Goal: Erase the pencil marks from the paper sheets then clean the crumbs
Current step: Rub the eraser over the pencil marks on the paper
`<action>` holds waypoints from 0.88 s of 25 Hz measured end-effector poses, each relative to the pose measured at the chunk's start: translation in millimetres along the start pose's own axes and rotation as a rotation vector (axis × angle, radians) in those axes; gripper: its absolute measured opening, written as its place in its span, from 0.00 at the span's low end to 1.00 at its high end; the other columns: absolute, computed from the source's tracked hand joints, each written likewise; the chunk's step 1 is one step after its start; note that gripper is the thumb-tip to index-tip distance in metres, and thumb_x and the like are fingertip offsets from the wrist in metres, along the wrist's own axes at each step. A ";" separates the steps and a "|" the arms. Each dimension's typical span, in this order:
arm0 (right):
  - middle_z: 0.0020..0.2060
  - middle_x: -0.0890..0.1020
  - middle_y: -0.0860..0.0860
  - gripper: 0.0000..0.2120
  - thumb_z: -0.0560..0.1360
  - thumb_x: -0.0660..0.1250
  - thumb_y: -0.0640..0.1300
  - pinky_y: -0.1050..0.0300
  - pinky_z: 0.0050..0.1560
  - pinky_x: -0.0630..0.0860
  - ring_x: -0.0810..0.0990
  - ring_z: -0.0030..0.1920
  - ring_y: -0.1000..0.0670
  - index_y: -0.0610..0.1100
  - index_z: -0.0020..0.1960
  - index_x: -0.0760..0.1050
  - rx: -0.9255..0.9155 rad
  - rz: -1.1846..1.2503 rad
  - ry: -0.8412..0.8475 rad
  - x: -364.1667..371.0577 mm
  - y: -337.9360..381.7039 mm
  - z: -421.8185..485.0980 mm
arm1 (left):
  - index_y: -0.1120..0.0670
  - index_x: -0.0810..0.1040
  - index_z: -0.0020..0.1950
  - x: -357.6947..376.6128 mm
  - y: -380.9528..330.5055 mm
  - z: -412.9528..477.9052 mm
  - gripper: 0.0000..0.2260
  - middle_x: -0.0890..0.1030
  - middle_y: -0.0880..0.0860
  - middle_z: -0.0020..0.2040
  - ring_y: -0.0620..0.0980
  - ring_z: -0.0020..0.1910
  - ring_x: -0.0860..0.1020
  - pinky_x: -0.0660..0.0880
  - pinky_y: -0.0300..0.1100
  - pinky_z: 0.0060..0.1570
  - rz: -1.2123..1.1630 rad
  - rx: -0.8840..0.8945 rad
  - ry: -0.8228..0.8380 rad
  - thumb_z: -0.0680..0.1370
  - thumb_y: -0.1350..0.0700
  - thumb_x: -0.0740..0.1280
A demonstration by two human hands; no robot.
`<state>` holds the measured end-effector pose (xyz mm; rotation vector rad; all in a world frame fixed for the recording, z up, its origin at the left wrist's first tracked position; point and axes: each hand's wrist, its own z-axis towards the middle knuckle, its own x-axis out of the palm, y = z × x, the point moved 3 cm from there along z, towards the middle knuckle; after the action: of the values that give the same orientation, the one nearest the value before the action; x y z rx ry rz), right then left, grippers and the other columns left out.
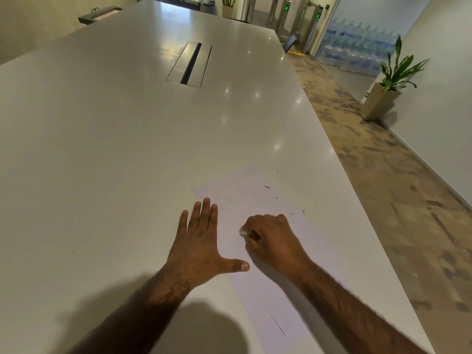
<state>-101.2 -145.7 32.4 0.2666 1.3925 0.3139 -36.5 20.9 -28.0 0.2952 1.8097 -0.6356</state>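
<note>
**A:** Which step is in hand?

**B:** Erasing, I judge. The right hand [270, 241] is curled round a small white eraser [242, 232], whose tip seems to meet the paper sheet [245, 192]. The sheet lies on the worktop [115, 149] at about five o'clock of the view. The left hand [201, 241] lies flat with fingers straight, at nine o'clock of the right hand, pressing across the sheet's left edge.

**A:** And next?

**B:** Dark crumbs [291, 210] lie scattered at one o'clock of the right hand. A thin pencil line [274, 320] runs at six o'clock of it. The rubbing likely has to reach that line, with the sheet pinned, before any sweeping.

**A:** Anything unclear?

**B:** Most of the eraser is hidden in the fist. The frame and the right forearm cut off the sheet's near end. I cannot tell whether more sheets lie beneath.
</note>
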 end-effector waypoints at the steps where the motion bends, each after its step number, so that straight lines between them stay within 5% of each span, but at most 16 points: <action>1: 0.43 0.86 0.56 0.09 0.78 0.65 0.39 0.52 0.54 0.75 0.81 0.41 0.56 0.48 0.47 0.83 0.047 0.020 -0.027 -3.2 -3.3 6.5 | 0.51 0.15 0.70 0.2 0.3 -0.6 0.65 0.18 0.52 0.75 0.54 0.77 0.23 0.30 0.58 0.78 -0.004 0.000 -0.001 0.54 0.09 0.42; 5: 0.46 0.86 0.57 0.08 0.79 0.66 0.42 0.58 0.54 0.76 0.82 0.44 0.56 0.50 0.49 0.84 0.062 0.091 0.073 3.7 15.3 14.0 | 0.50 0.14 0.69 0.2 0.2 -0.1 0.65 0.19 0.51 0.75 0.51 0.76 0.21 0.27 0.55 0.77 -0.022 0.006 -0.032 0.53 0.09 0.41; 10: 0.38 0.84 0.57 0.05 0.69 0.70 0.43 0.60 0.38 0.76 0.81 0.38 0.56 0.53 0.38 0.79 0.197 0.047 0.497 -20.3 -11.0 24.6 | 0.50 0.19 0.74 0.9 0.9 0.3 0.66 0.19 0.50 0.75 0.52 0.75 0.21 0.26 0.55 0.75 -0.021 0.002 -0.038 0.55 0.09 0.45; 14: 0.40 0.81 0.59 0.05 0.75 0.70 0.40 0.64 0.40 0.71 0.77 0.39 0.58 0.50 0.45 0.81 0.153 0.104 0.352 -17.5 2.8 45.8 | 0.51 0.21 0.75 0.5 1.7 0.1 0.67 0.20 0.50 0.76 0.50 0.75 0.21 0.26 0.54 0.76 -0.039 0.003 -0.045 0.54 0.09 0.45; 19: 0.33 0.83 0.62 0.05 0.71 0.71 0.41 0.64 0.35 0.74 0.79 0.34 0.62 0.48 0.37 0.81 0.206 0.115 0.590 -27.4 -18.5 32.1 | 0.51 0.18 0.73 0.8 0.8 -0.1 0.67 0.17 0.49 0.74 0.50 0.74 0.19 0.24 0.54 0.75 -0.044 0.010 -0.037 0.53 0.09 0.43; 22: 0.38 0.85 0.59 0.04 0.72 0.71 0.41 0.63 0.38 0.77 0.81 0.38 0.59 0.48 0.39 0.82 0.182 0.118 0.460 -25.9 -8.1 47.1 | 0.51 0.18 0.73 1.6 0.3 1.1 0.67 0.18 0.50 0.74 0.52 0.77 0.23 0.26 0.55 0.76 -0.046 0.014 -0.031 0.52 0.09 0.41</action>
<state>-58.1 -162.9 60.7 0.4472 1.8679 0.3610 -36.0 20.3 -29.8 0.2518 1.7870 -0.6821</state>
